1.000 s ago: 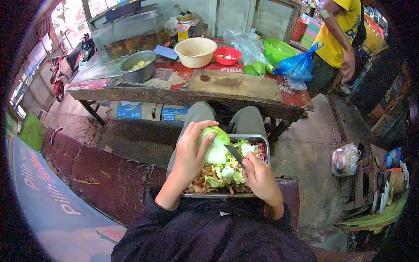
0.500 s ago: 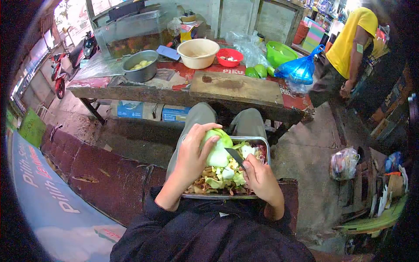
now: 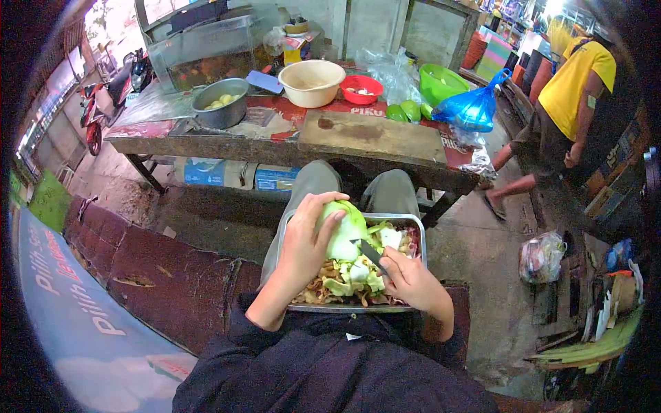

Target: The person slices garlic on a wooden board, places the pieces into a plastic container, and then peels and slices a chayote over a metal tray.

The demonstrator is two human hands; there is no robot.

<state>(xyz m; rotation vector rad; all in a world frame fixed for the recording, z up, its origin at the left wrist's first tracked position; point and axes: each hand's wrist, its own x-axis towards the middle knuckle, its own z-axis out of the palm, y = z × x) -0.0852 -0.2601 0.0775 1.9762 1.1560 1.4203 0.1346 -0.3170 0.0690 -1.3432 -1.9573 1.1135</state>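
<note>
My left hand (image 3: 308,237) is wrapped round a partly peeled green fruit (image 3: 342,237), its pale flesh facing my right side. In my right hand (image 3: 412,277) is a knife (image 3: 374,255) with a dark blade, its tip right at the fruit's cut face. Both hands are over a metal tray (image 3: 423,241) resting on my lap. Peelings (image 3: 337,286) and pale cut pieces (image 3: 390,239) fill the tray.
Ahead stands a low table with a wooden board (image 3: 372,138), a grey pot (image 3: 220,103), a cream basin (image 3: 312,83), a red bowl (image 3: 361,89), green fruits (image 3: 406,111) and a blue bag (image 3: 471,107). A person in a yellow shirt (image 3: 575,86) is at the right.
The knife and my right hand have shifted slightly lower along the fruit. The person in yellow has moved right, away from the table; a leg now shows beside it.
</note>
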